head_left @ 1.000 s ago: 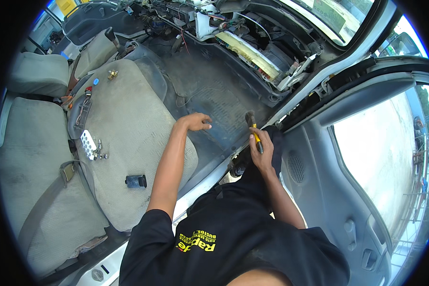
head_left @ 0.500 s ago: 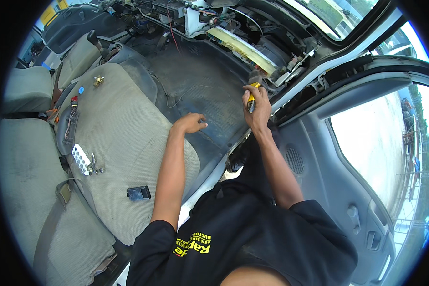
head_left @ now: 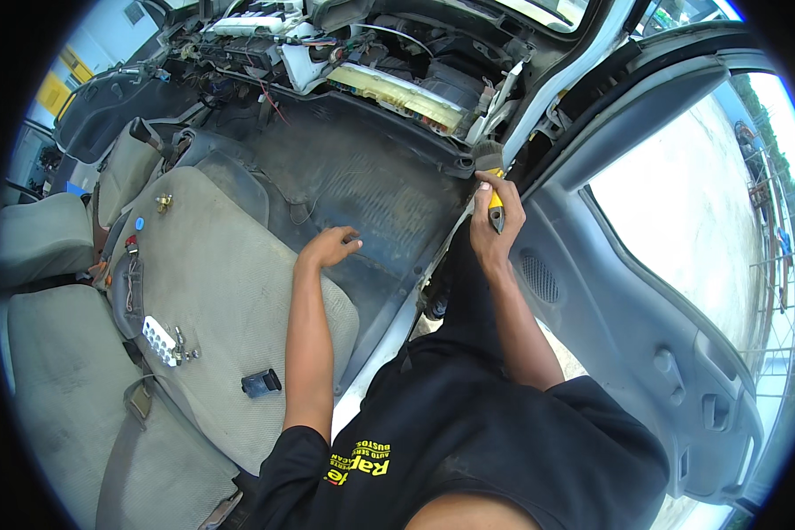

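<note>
Nearest the camera, a black short-sleeved shirt [head_left: 468, 424] fills the lower edge, and both bare forearms run up from it into the stripped cab. On the grey seat cushion [head_left: 230, 291] to the left, a small dark rectangular object [head_left: 261, 382] lies near the front edge, with a white perforated block and some loose metal fittings [head_left: 166, 342] further back, and a brass fitting [head_left: 163, 203] beyond those. The left hand [head_left: 329, 246] is seen resting loosely closed on the front corner of the cushion, at the edge of the dusty floor mat [head_left: 371, 190]; nothing can be made out inside it, and whether it is gripping anything cannot be told. It has kept much the same place on the cushion over the last second. The right hand [head_left: 490, 225] is clenched round the yellow handle of a brush [head_left: 492, 181], whose dark bristle head points upward. A second ago this brush was held low at the door sill; since then it has been carried up and forward, and it is now held against the corner where the far edge of the mat meets the door pillar, just under the exposed dashboard frame [head_left: 397, 88]. From this shift it is judged that the sweeping has moved off the sill towards the far corner of the footwell. To the right, the grey inner panel of the open door [head_left: 627, 309] stands well apart from the hand.
</note>
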{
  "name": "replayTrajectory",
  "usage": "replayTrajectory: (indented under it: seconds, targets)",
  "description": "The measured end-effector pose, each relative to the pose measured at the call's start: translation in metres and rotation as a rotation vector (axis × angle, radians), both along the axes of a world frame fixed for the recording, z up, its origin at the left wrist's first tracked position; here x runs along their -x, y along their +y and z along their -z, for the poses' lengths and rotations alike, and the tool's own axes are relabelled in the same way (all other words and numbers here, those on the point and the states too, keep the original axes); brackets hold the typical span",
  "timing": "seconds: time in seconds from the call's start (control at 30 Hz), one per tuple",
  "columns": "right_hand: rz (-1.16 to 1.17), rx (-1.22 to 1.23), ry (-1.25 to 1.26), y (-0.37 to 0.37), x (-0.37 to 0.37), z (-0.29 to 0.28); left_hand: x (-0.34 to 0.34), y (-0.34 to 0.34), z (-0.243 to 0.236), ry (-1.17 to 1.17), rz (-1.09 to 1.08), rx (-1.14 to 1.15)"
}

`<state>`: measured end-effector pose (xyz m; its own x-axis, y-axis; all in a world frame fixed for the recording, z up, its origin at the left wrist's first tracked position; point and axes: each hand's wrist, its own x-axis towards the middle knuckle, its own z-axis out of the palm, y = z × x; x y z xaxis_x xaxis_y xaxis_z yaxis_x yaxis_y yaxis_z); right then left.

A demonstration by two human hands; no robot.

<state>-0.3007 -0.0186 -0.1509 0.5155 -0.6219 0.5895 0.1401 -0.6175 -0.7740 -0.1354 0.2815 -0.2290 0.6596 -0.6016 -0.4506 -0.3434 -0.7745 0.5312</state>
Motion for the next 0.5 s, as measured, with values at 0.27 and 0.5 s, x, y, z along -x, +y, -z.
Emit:
replayTrajectory:
  seconds: [0.27,0.5]
  targets:
    - [-0.075,-0.613,-0.056,-0.027,-0.003,-0.012,-0.001,-0.002,-0.003,0.002,0.028,-0.077]
    - [-0.089,-0.235,0.008,-0.008,-0.004,-0.013,-0.002,0.0,0.003,-0.02,0.069,-0.102]
